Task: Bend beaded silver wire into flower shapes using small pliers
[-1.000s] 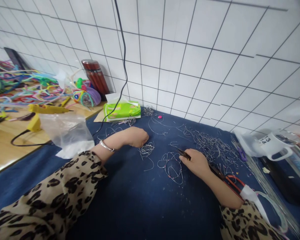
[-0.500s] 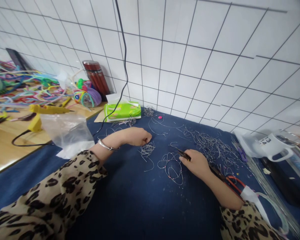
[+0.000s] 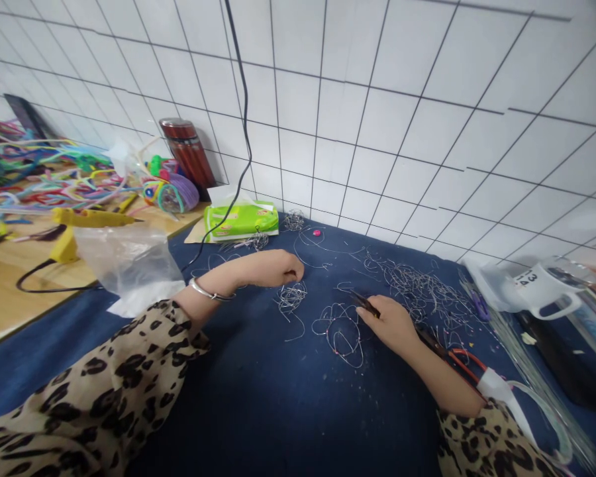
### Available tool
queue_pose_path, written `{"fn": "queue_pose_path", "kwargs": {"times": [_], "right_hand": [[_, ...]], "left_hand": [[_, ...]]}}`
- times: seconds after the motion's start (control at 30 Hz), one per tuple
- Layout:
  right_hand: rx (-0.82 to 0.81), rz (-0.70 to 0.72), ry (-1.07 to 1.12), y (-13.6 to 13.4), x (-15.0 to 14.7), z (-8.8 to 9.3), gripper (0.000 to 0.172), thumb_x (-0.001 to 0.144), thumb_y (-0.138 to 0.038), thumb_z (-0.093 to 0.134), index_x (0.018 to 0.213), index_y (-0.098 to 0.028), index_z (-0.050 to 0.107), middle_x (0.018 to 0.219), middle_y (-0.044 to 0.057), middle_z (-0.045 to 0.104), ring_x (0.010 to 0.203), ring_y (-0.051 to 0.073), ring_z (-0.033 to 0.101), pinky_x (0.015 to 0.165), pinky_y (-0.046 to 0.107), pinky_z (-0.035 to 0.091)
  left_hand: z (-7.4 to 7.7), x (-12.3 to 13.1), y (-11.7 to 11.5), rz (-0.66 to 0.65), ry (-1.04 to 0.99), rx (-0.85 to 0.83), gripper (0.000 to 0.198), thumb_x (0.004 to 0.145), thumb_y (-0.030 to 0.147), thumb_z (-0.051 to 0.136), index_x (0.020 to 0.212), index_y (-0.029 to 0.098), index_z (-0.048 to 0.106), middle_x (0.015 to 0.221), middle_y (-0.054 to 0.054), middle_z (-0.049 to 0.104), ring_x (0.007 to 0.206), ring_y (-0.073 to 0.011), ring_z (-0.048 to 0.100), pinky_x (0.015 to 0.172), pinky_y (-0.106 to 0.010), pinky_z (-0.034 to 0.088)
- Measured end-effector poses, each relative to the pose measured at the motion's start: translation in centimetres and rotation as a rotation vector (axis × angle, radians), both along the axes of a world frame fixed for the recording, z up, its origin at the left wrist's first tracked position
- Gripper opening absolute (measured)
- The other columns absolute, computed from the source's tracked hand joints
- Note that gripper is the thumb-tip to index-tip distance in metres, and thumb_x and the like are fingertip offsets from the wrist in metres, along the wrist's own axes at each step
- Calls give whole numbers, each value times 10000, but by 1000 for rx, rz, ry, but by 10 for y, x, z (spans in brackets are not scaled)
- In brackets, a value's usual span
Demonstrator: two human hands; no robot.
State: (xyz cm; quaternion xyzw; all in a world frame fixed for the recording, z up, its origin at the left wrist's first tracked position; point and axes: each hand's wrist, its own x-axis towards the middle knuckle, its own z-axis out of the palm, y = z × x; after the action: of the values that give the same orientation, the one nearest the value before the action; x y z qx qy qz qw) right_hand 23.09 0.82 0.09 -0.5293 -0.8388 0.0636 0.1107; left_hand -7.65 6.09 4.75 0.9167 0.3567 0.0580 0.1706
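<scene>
My left hand [image 3: 274,267] lies on the blue cloth [image 3: 258,397] with its fingers curled shut, pinching at the top of a small tangle of thin silver wire [image 3: 291,296]. My right hand [image 3: 393,324] rests to the right, closed round dark pliers [image 3: 365,303] whose tip points left; red handles [image 3: 459,361] show beside my wrist. A looped wire piece with small red beads [image 3: 340,329] lies just left of the right hand. A wide scatter of cut wire bits [image 3: 417,288] spreads behind it.
A green tissue pack [image 3: 239,220] and a pink bead [image 3: 316,232] sit near the tiled wall. A yellow glue gun [image 3: 82,220], a clear plastic bag [image 3: 124,262], a red flask [image 3: 187,156] and coloured pipe cleaners [image 3: 54,179] lie left. A white cup [image 3: 546,288] stands right.
My left hand has slid a little to the right and away, now above the wire tangle. The right hand has stayed put.
</scene>
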Motion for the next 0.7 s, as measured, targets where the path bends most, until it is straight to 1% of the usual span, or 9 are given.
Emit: {"fn": "queue_pose_path", "kwargs": {"times": [0.13, 0.3, 0.47, 0.57, 0.7], "right_hand": [[1, 9, 7, 0, -1, 1, 318, 857, -442, 400, 660, -197, 444, 661, -11, 505, 649, 124, 457, 574, 232, 254], [8, 13, -3, 1, -1, -1, 328, 856, -452, 396, 655, -196, 440, 656, -8, 501, 644, 130, 457, 570, 234, 250], [-2, 17, 0, 1, 0, -2, 328, 852, -454, 401, 654, -195, 439, 650, -8, 500, 638, 128, 456, 561, 231, 243], [1, 21, 10, 2, 0, -2, 324, 848, -456, 407, 657, -196, 440, 651, -9, 503, 642, 129, 456, 560, 230, 239], [-7, 20, 18, 3, 1, -3, 321, 843, -455, 416, 655, -195, 441, 651, -11, 507, 637, 127, 453, 557, 231, 233]], "left_hand": [[2, 1, 0, -16, -9, 13, 226, 778, 120, 442, 857, 205, 637, 844, -6, 650, 737, -128, 561, 689, -233, 392], [-3, -2, 2, -24, 41, -42, 193, 792, 157, 458, 836, 191, 643, 807, -8, 652, 701, -123, 560, 666, -225, 389], [-14, -1, 7, 86, 77, -5, 165, 789, 236, 496, 821, 184, 650, 802, -19, 645, 736, -133, 562, 688, -225, 383], [-22, 2, 8, 132, 86, 8, 141, 763, 267, 537, 797, 181, 643, 793, -25, 635, 720, -139, 554, 670, -234, 379], [-30, 7, 6, 162, 110, 7, 117, 736, 229, 538, 776, 177, 635, 730, -27, 620, 670, -142, 535, 627, -245, 361]]}}
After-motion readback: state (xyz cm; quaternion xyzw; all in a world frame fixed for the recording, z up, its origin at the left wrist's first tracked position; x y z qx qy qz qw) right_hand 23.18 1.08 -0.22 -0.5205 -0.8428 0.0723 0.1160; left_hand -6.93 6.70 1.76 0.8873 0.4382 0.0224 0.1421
